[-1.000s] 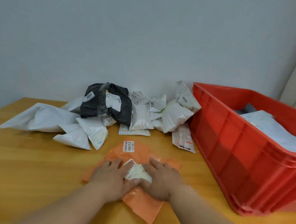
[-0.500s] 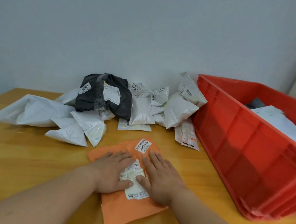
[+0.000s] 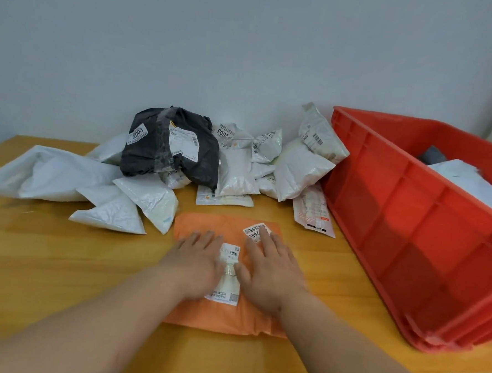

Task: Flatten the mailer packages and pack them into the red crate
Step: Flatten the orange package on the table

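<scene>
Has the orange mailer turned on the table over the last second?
Yes. The orange mailer lay skewed a second ago; its far edge now runs roughly parallel to the table front edge, under both flat hands.

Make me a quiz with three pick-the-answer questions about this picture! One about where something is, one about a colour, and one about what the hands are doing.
1. Where does the red crate stand on the table?
A. at the left end
B. at the right end
C. in the middle, under the hands

2. What colour is the mailer under the hands?
A. orange
B. green
C. black

3. What are the left hand and right hand doing?
A. lifting the mailer in the air
B. pressing flat on the mailer
C. reaching into the crate

Answers:
1. B, the crate fills the right side, beside the pile of white packages.
2. A, orange plastic shows all round both hands.
3. B, both palms lie on it with straight fingers, and it rests on the table.
</scene>
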`<state>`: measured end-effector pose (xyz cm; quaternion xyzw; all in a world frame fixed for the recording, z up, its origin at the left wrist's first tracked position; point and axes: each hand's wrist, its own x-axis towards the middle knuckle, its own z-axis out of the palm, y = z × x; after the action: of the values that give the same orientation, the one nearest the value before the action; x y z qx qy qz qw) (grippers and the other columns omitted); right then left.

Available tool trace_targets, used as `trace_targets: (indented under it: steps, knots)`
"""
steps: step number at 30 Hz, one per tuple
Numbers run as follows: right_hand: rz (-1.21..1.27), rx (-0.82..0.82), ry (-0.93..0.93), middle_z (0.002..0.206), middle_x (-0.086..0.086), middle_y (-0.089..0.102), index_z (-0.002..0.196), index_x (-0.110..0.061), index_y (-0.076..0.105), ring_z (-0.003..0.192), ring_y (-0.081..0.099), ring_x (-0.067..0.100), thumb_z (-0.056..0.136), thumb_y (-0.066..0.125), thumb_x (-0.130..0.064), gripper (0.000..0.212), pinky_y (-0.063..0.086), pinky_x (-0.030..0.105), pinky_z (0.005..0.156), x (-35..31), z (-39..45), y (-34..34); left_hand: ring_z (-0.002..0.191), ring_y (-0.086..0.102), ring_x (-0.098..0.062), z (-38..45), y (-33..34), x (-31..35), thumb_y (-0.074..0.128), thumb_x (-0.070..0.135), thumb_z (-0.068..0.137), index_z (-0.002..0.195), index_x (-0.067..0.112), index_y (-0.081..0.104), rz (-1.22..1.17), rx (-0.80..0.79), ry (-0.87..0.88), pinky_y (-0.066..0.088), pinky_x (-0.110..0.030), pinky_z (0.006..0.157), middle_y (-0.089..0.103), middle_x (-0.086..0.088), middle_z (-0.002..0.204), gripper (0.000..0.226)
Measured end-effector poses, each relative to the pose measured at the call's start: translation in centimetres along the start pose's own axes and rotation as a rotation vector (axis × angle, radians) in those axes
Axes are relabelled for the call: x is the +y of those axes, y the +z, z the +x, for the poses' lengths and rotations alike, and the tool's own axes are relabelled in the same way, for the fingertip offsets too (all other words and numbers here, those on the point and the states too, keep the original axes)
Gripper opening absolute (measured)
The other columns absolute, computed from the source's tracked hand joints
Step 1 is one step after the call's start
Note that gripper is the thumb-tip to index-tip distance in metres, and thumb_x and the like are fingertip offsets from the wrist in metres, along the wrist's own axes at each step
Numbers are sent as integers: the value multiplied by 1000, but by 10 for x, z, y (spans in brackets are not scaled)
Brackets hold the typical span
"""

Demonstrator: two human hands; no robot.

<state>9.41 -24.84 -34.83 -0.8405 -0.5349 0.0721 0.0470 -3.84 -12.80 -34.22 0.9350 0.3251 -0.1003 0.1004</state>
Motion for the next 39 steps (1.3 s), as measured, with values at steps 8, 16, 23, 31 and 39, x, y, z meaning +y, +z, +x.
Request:
trace_targets:
  steps: [8,16,23,31,39]
  knots:
    - [-41,-89,-63,165,-2,-13,158,-35,-4,151,-16,16,100,14,-61,66,-8,39,123,13,6,14,149,-20,-22,-11,25,9,-25,75,56,153,30,-17,25,67,-52,-12,-43,120,-20,3,162,108]
    - [-110,170,-3,141,2,43,134,-24,48,129,36,25,88,36,-54,57,28,43,111,0,9,-4,137,24,-20,-8,12,11,23,57,98,146,33,29,17,260,-26,22,-38,112,24,5,152,53]
    - [3,-82,31,163,1,-25,158,-33,-5,150,-22,25,95,27,-57,74,-5,48,123,3,28,3,146,-26,-27,15,14,1,16,67,94,155,24,-15,62,102,-97,-13,-44,120,-25,-3,160,80]
    - [-62,-190,-5,164,4,-21,157,-31,-10,150,-21,24,95,26,-59,77,-6,48,123,9,49,4,150,-9,-24,28,-3,-10,21,90,74,153,36,-14,131,-21,-120,1,-47,119,-17,6,163,102]
    - [-80,-168,3,165,2,-19,158,-33,-7,151,-19,22,95,20,-57,72,-8,50,122,9,47,8,147,-23,-26,28,10,-14,-2,94,59,153,30,-18,134,-3,-98,-9,-46,120,-22,-1,162,115]
